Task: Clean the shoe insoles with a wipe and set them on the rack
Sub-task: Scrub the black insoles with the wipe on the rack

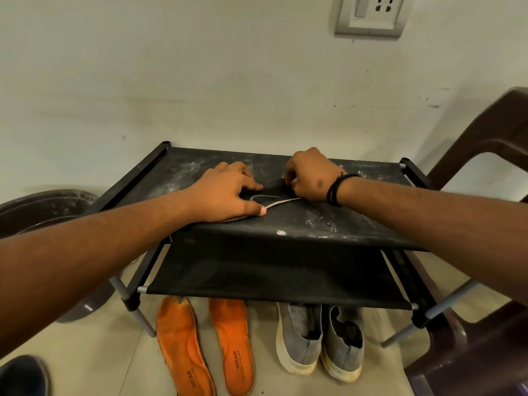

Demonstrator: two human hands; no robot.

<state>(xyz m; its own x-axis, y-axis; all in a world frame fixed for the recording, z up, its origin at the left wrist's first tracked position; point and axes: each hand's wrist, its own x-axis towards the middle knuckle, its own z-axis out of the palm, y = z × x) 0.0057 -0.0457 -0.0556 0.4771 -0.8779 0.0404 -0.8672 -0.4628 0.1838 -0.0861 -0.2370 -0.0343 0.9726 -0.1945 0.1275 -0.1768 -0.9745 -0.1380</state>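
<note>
Head view, downward over rack (285, 224)

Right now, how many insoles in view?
3: two orange insoles on the floor under the rack, one dark insole on its top shelf under both hands. Others may be hidden.

Home corner: shoe rack (300, 224), wall socket (374, 12)

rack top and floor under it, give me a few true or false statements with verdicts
1. Both hands are on the rack's top shelf. True: left hand, right hand.
2. The two orange insoles lie on the top shelf. False: they lie on the floor in front of the rack.
3. A pair of grey shoes stands right of the orange insoles. True.
4. The left hand presses a dark insole on the top shelf. True.
5. The top shelf is spotless. False: white dust marks it.
</note>
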